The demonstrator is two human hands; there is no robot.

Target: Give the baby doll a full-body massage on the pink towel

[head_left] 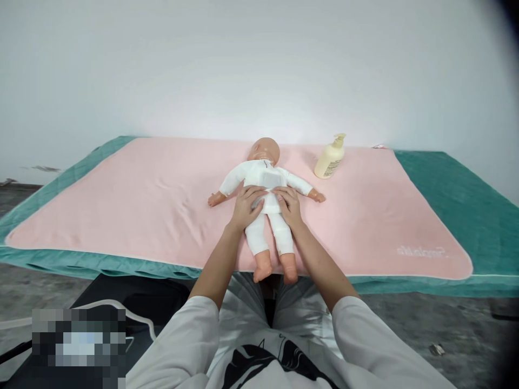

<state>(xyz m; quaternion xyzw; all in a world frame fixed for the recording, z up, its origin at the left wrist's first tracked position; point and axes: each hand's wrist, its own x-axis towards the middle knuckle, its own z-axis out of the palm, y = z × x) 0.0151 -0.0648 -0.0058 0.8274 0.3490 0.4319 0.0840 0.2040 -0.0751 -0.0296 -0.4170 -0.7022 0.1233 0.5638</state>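
Observation:
A baby doll (265,173) in a white suit lies on the pink mat (162,216), its head toward the wall and its feet at the near edge. Its arms are spread out to both sides. On the left side of the doll's belly rests my left hand (247,207), fingers laid flat toward the middle. My right hand (289,205) lies on the right side of the belly in the same way. The fingertips of both hands come close together below a pale patch on the doll's chest. Neither hand grips anything.
A cream pump bottle (329,159) stands on the mat, right of the doll's head. The teal bed cover (446,200) shows around the mat. Behind is a pale wall. At lower left are a black chair-like object (133,297), a white cable (135,317) and a blurred-out patch.

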